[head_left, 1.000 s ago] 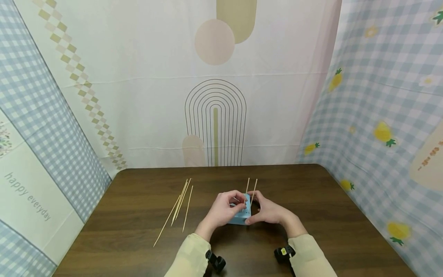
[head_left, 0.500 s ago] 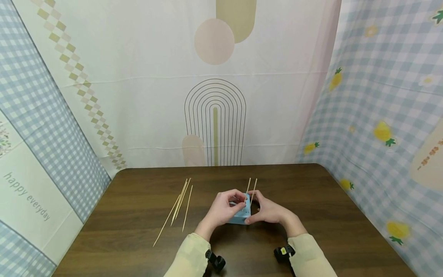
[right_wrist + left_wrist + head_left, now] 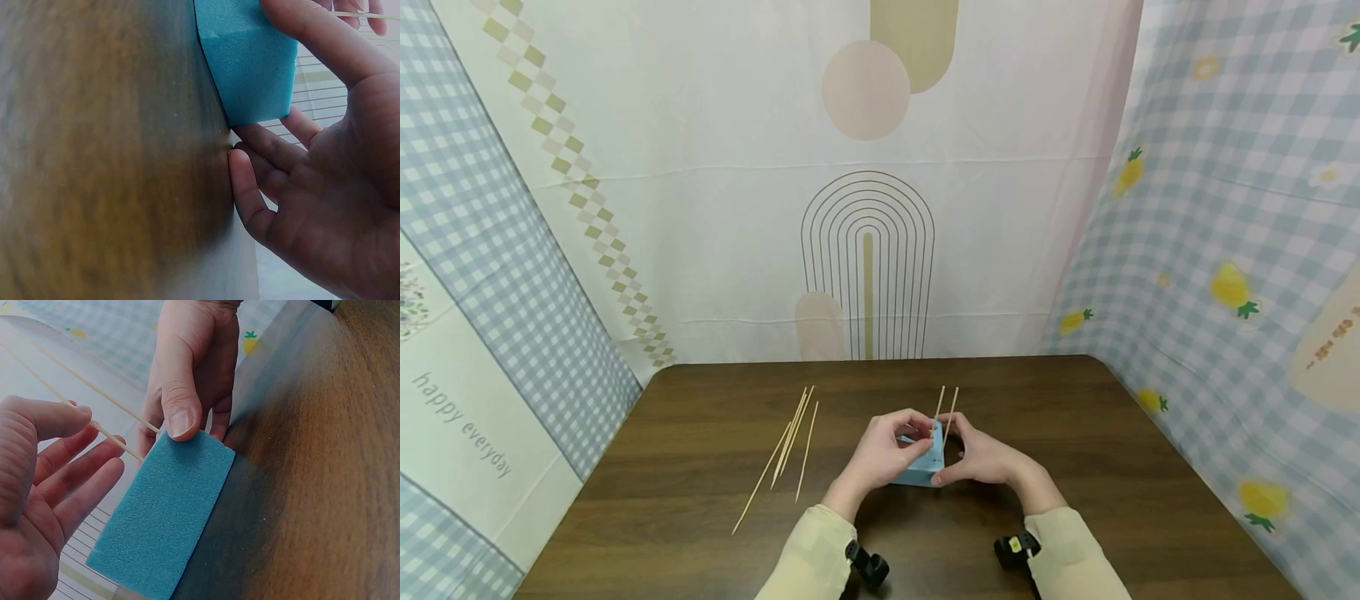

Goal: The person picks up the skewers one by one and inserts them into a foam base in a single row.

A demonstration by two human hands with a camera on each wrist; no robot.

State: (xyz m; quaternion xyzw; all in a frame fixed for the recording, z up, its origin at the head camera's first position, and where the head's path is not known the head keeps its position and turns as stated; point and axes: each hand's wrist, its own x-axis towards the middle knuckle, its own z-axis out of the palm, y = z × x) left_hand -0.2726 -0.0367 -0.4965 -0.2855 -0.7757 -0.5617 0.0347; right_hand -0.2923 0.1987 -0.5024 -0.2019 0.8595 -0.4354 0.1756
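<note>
A blue foam block [image 3: 917, 476] rests on the table between both hands. My right hand [image 3: 988, 454] grips its right end, thumb on the near face and fingers behind, as the left wrist view also shows. With thumb and index finger, my left hand [image 3: 880, 454] pinches a thin wooden skewer [image 3: 129, 450] over the block's top; its lower end meets the block's upper edge in the left wrist view. A second skewer [image 3: 951, 408] stands upright at the block's right end, leaning slightly right. In the right wrist view, the right palm [image 3: 350, 169] faces the block's end.
Several loose skewers [image 3: 790, 437] lie on the brown wooden table [image 3: 700, 442] left of the hands, most bunched together. One skewer [image 3: 807, 450] lies a little apart on their right. A patterned cloth [image 3: 737, 250] hangs behind the table, and checked cloths hang at both sides.
The top of the skewer in my left hand has tipped slightly to the right. Both hands and the foam block stay almost in place.
</note>
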